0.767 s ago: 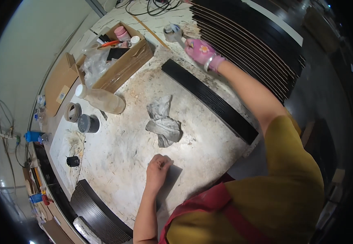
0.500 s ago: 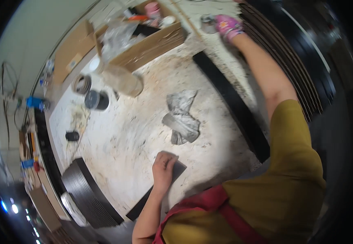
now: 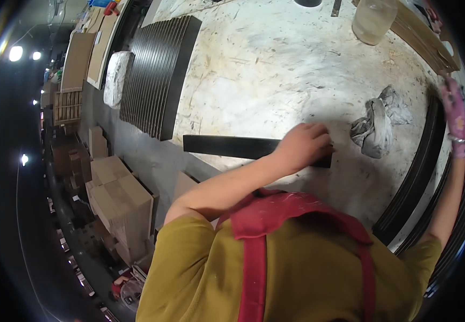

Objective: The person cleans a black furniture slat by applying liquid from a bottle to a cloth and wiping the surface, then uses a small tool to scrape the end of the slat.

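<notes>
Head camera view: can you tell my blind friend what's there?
A person's bare left hand is on a black strip on a stained white table; the pink-gloved right hand is at the far right. A crumpled grey rag lies between them.

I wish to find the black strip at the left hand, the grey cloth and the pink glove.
Black strip (image 3: 227,146), head view: its left part.
Grey cloth (image 3: 375,129), head view: crumpled middle.
Pink glove (image 3: 456,114), head view: its back.

Nothing readable right now, folks: not a word or number can be made out on the boxes (image 3: 120,196) at left, the near black strip (image 3: 227,145), or the cloudy bottle (image 3: 374,22) far right.
</notes>
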Motion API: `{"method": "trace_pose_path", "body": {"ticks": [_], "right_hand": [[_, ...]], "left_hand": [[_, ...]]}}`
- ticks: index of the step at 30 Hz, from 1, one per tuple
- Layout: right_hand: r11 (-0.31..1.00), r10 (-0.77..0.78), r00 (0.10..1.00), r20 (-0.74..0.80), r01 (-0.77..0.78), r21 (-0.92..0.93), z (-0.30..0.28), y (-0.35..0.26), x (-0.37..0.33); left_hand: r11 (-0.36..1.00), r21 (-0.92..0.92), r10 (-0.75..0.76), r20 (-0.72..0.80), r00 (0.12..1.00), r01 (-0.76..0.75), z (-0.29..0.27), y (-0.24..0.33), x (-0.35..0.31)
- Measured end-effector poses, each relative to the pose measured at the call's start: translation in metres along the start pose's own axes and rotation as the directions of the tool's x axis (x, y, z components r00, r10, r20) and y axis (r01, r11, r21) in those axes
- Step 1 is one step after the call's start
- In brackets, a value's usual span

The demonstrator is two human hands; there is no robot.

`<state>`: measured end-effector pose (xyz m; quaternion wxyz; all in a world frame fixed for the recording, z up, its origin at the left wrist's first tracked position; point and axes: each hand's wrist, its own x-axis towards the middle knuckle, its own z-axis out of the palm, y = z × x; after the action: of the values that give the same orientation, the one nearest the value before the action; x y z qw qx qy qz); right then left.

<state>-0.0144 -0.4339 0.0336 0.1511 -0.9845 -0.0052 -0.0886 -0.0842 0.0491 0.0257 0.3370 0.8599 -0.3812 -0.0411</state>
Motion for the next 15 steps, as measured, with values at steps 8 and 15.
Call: {"method": "trace_pose_path", "body": {"ticks": [8,15], "right_hand": [[0.983,-0.180,0.938,0.297,0.184,0.014,0.041,-0.202,-0.081],[0.985,-0.152,0.965,0.212,0.131,0.110,0.029,-0.264,-0.107]], "left_hand": [[0.914,0.364,-0.207,0.041,0.977,0.178,-0.110,-0.062,-0.119],[0.719,0.416,-0.537,-0.175,0.825,0.556,-0.181,-0.106,-0.223]]}}
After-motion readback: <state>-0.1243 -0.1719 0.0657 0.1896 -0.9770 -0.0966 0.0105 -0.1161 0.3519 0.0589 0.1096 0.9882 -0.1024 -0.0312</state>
